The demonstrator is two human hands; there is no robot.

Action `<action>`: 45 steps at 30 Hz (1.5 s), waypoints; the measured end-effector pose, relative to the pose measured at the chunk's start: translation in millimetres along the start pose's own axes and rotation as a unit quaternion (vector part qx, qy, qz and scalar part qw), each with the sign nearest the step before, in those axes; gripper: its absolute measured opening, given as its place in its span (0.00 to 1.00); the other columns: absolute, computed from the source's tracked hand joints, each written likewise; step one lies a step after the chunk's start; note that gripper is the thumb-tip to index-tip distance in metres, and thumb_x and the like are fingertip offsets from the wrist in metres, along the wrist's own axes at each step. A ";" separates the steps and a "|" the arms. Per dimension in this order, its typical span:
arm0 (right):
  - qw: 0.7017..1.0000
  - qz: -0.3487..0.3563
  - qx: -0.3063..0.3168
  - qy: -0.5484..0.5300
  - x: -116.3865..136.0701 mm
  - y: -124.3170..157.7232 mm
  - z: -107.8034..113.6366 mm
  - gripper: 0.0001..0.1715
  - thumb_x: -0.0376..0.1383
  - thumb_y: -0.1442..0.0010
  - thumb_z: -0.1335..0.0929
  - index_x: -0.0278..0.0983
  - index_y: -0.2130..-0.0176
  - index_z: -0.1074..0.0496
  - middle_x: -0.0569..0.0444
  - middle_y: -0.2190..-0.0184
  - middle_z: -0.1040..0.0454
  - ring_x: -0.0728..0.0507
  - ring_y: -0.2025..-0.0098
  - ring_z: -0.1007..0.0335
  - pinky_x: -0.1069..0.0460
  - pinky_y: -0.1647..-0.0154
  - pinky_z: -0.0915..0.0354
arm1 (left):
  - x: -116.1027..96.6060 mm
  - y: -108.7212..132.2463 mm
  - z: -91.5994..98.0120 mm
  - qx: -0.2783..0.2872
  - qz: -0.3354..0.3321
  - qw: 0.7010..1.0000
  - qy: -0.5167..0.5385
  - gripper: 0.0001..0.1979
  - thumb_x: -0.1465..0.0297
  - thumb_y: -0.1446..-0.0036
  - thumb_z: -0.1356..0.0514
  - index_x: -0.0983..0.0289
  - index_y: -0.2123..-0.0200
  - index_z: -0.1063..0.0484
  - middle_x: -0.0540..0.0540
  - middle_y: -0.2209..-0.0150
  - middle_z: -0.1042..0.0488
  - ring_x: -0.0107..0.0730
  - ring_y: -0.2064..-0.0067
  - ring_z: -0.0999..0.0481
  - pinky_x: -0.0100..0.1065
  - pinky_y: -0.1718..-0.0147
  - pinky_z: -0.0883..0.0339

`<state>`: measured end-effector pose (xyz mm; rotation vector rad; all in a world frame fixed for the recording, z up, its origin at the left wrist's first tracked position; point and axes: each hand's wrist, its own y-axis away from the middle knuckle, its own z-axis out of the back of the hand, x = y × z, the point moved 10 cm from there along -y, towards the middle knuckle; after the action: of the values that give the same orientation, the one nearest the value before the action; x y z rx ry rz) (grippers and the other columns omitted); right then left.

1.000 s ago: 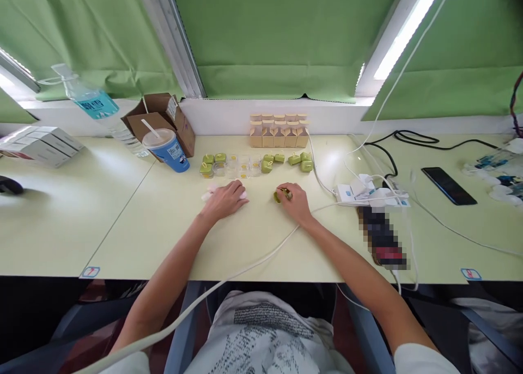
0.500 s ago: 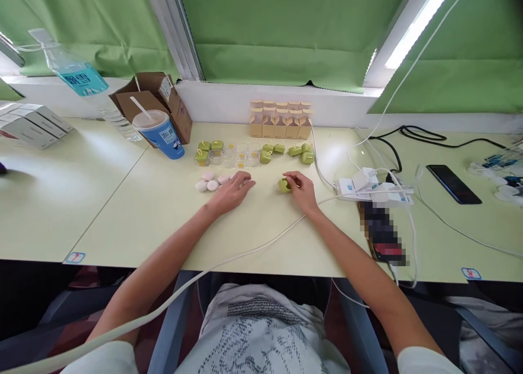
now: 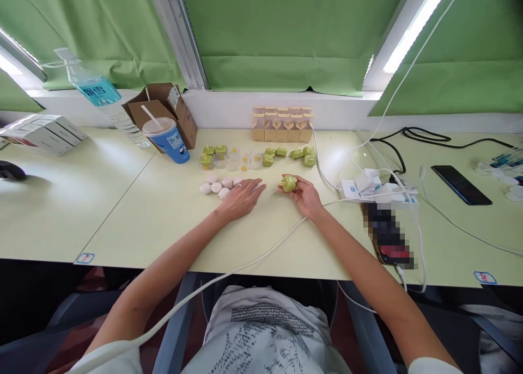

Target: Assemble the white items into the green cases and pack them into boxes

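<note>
My right hand (image 3: 305,197) is closed on a small green case (image 3: 288,183) with a loop, raised just over the table. My left hand (image 3: 240,200) lies palm down with its fingers stretched out, beside and partly over several pale pink round pieces (image 3: 216,187). A pale spot shows near its fingertips; I cannot make out whether it is one of those pieces. Behind the hands stand more green cases (image 3: 309,160) in small groups. Clear plastic cases (image 3: 244,160) with yellow marks stand between them.
Small open cardboard boxes (image 3: 281,129) line the wall. At left stand a blue cup (image 3: 174,144), a brown carton (image 3: 186,126) and a tilted water bottle (image 3: 122,118). On the right are a power strip (image 3: 349,190) and a phone (image 3: 461,184). A white cable (image 3: 269,250) crosses in front.
My right hand has turned, so the green case now faces up on the fingers. My left hand has shifted slightly right, uncovering more pink pieces. The camera view has shifted a little.
</note>
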<state>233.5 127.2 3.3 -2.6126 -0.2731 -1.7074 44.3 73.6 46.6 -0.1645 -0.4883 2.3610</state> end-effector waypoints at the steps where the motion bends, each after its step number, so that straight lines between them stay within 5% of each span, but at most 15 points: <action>1: 1.000 -0.017 0.014 -0.018 -2.3 1.1 -3.5 0.22 0.45 0.47 0.23 0.39 0.55 0.16 0.47 0.59 0.14 0.34 0.54 0.13 0.31 0.35 0.18 | 1.2 0.2 1.8 -0.011 0.003 1.000 0.006 0.19 0.72 0.21 0.46 0.64 0.34 0.23 0.71 0.33 0.21 0.60 0.34 0.19 0.55 0.44 0.20; 6: 0.994 -0.047 0.092 -0.036 -10.3 11.5 -28.3 0.26 0.49 0.45 0.16 0.40 0.51 0.14 0.49 0.52 0.13 0.37 0.50 0.14 0.37 0.28 0.22 | -0.2 2.9 16.8 -0.093 0.025 0.991 0.088 0.18 0.65 0.20 0.41 0.62 0.33 0.26 0.68 0.39 0.17 0.56 0.36 0.18 0.57 0.39 0.22; 12: 0.985 -0.040 0.166 0.025 -18.6 22.7 -49.3 0.29 0.53 0.45 0.13 0.40 0.52 0.13 0.51 0.55 0.15 0.40 0.54 0.16 0.37 0.39 0.16 | -1.2 8.0 18.9 -0.151 0.033 0.971 0.185 0.13 0.62 0.18 0.43 0.60 0.44 0.20 0.61 0.56 0.13 0.42 0.55 0.12 0.43 0.55 0.19; 16: 0.984 -0.033 0.168 0.042 -18.1 23.6 -49.5 0.31 0.54 0.46 0.13 0.40 0.51 0.13 0.51 0.55 0.16 0.41 0.57 0.15 0.41 0.48 0.14 | 7.2 9.3 16.7 -0.161 0.055 0.958 0.232 0.15 0.60 0.18 0.42 0.60 0.52 0.18 0.58 0.60 0.12 0.38 0.60 0.12 0.40 0.58 0.19; 20: 0.989 -0.025 0.145 0.032 -16.9 21.0 -43.7 0.33 0.53 0.46 0.13 0.41 0.48 0.13 0.51 0.54 0.14 0.39 0.55 0.15 0.40 0.47 0.13 | 16.4 13.4 24.9 -0.205 0.097 0.940 0.257 0.14 0.56 0.20 0.38 0.59 0.53 0.17 0.55 0.63 0.12 0.36 0.64 0.13 0.39 0.61 0.19; 45: 0.985 -0.015 0.169 0.035 -23.9 18.7 -41.9 0.34 0.49 0.48 0.11 0.40 0.47 0.14 0.52 0.50 0.13 0.39 0.50 0.12 0.40 0.40 0.15 | 21.8 15.3 25.5 -0.206 0.135 0.906 0.344 0.10 0.62 0.28 0.29 0.62 0.60 0.13 0.54 0.67 0.12 0.33 0.68 0.13 0.32 0.66 0.20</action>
<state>188.9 101.1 0.2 -2.3115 -0.5510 -1.5924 12.2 70.3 64.5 -1.2823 -0.6222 2.2186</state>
